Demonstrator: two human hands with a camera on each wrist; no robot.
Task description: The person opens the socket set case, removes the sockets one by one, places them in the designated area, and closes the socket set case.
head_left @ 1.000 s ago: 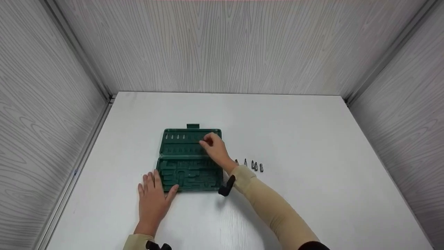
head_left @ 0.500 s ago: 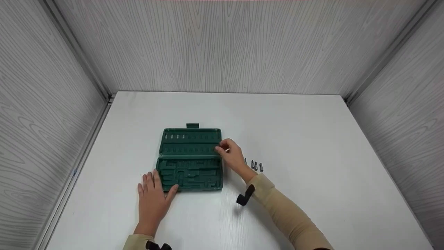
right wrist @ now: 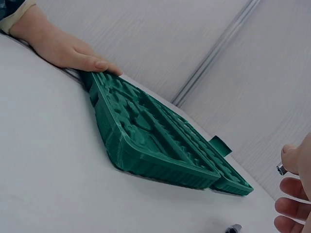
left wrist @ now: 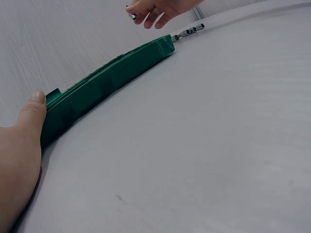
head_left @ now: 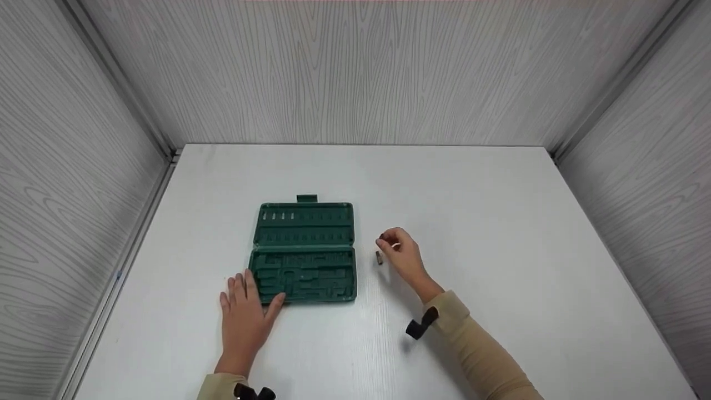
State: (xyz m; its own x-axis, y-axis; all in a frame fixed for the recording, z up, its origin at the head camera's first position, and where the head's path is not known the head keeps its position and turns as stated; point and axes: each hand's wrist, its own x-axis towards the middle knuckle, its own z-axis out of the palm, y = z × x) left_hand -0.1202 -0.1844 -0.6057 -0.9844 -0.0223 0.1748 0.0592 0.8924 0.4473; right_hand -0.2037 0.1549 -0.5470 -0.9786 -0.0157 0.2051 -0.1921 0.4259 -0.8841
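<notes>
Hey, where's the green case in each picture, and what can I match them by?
Head: the case lies open, a little left of centre.
Left wrist: edge-on, slanting from the left edge up to top centre.
Right wrist: across the middle, slanting down toward lower right.
Shared landmark: the left hand, at one corner of the case.

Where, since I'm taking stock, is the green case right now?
In the head view, the green case lies open left of centre, the left hand touching its near left corner, the right hand off its right side.

a green case (head_left: 303, 228) lies open, a silvery bit (right wrist: 281, 169) pinched near it.
</notes>
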